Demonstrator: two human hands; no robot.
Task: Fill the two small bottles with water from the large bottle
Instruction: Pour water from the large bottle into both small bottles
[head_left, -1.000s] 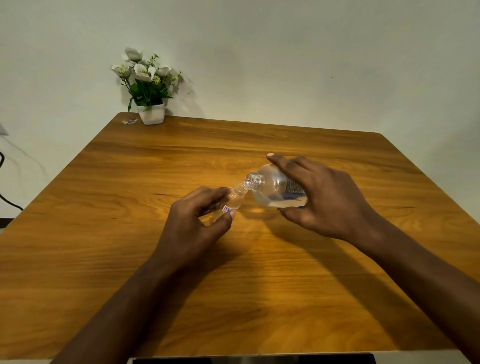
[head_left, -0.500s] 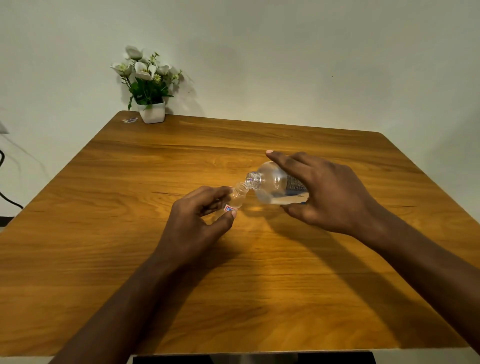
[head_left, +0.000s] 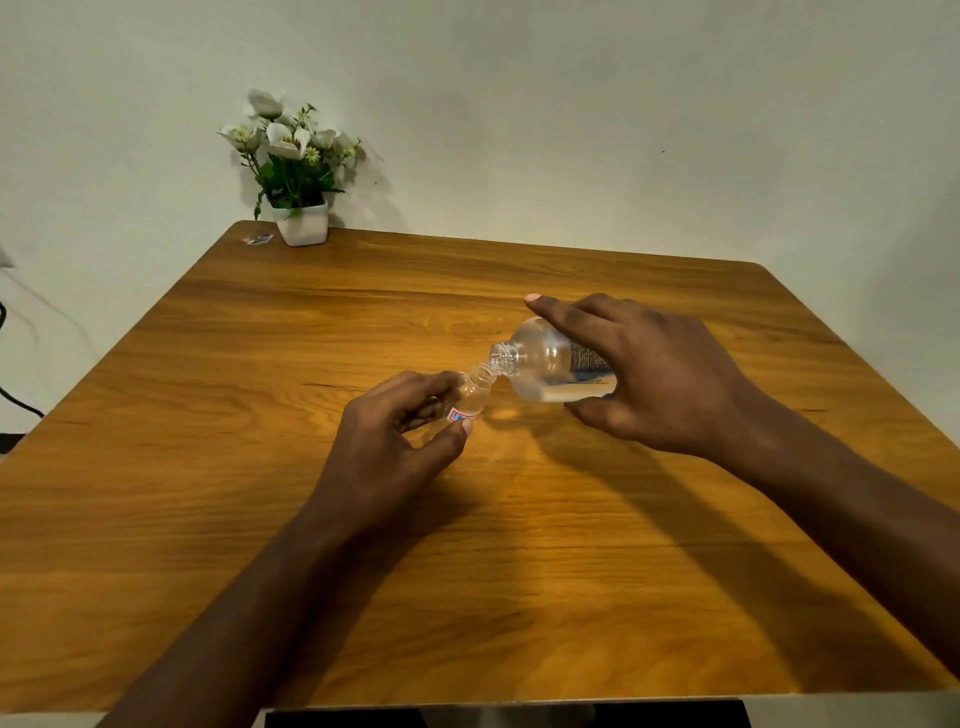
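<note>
Head view, pouring stage: near the middle of the wooden table (head_left: 260, 519), well apart from the potted flowers (head_left: 300, 218) and nearer the person, the left hand (head_left: 395, 441) pinches the small bottle (head_left: 475, 392) between thumb and curled fingers, its mouth tilted up toward the right. The right hand (head_left: 660, 374) grips the large bottle (head_left: 545, 364) from above, long axis near horizontal, neck pointing left and just meeting the small mouth (flow cannot be made out). Judged critical: keeping both mouths aligned; no second small bottle shows.
</note>
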